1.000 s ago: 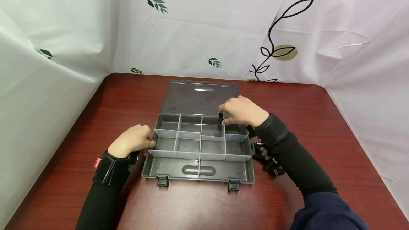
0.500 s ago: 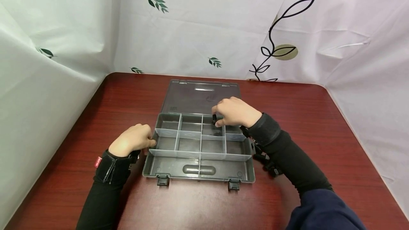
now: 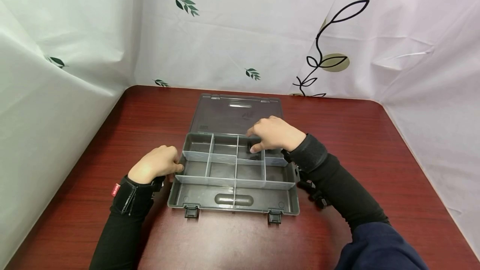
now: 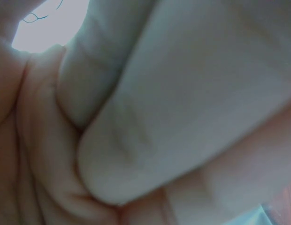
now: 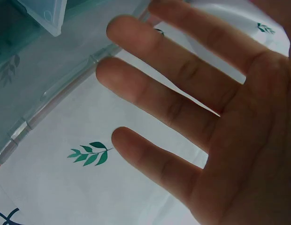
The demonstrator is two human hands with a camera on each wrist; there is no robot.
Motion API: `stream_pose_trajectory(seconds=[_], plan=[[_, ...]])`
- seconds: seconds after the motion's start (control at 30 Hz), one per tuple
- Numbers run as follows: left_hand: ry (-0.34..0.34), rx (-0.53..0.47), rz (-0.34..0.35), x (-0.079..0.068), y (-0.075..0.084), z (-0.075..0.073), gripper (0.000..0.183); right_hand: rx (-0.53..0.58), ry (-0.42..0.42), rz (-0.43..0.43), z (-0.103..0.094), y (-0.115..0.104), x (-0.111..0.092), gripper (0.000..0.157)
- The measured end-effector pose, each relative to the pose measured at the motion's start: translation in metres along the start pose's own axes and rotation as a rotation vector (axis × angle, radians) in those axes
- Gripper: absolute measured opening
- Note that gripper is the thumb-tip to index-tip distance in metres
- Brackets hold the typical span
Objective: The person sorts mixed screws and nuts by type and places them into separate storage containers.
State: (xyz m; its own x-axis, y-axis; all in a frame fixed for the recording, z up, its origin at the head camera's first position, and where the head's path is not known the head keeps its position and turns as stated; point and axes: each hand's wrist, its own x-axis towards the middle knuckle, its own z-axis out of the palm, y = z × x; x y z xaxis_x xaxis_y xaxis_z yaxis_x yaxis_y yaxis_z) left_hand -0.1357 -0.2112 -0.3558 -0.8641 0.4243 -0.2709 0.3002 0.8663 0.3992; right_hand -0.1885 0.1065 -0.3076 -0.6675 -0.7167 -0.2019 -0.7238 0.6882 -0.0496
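Note:
A grey translucent compartment box (image 3: 266, 200) lies open on the table, its lid (image 3: 221, 113) folded back. My left hand (image 3: 156, 164) grips the box's left edge, thumb over the rim; curled fingers (image 4: 136, 140) fill the left wrist view. Above the back row of compartments is my right hand (image 3: 276, 132). Its fingers are spread and hold nothing, as the right wrist view shows with straight fingers (image 5: 150, 93). Just below them, a small black piece (image 3: 249, 147) sits in the third back compartment, partly hidden by the hand.
Several black pieces (image 3: 318, 199) lie in a pile right of the box, partly covered by my right forearm. Pale dividers (image 3: 221, 180) split the box. Two black latches (image 3: 191, 211) stick out at its front. A white patterned cloth (image 3: 225, 32) hangs behind the table.
My right hand has moved left, from the divider into the third back compartment, and let go of the black piece; its fingers have spread. My left hand has stayed on the box's edge.

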Motion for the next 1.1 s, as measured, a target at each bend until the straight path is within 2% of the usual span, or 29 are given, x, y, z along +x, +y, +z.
stream_pose_trajectory(seconds=[0.13,0.23,0.83,1.1], plan=[[-0.008,-0.013,-0.009,0.0,0.0,0.0,0.029,0.022,-0.001,0.011,0.0,0.003,-0.002,0.064],[-0.008,-0.015,-0.011,0.0,0.0,0.001,0.03,0.024,-0.001,0.02,0.0,0.005,-0.004,0.067],[-0.005,-0.013,0.004,0.001,0.001,0.0,0.029,0.015,0.028,0.053,0.001,0.02,-0.016,0.064],[-0.009,-0.014,-0.007,0.0,0.002,0.0,0.029,0.084,0.057,0.096,0.007,0.035,-0.03,0.063]])
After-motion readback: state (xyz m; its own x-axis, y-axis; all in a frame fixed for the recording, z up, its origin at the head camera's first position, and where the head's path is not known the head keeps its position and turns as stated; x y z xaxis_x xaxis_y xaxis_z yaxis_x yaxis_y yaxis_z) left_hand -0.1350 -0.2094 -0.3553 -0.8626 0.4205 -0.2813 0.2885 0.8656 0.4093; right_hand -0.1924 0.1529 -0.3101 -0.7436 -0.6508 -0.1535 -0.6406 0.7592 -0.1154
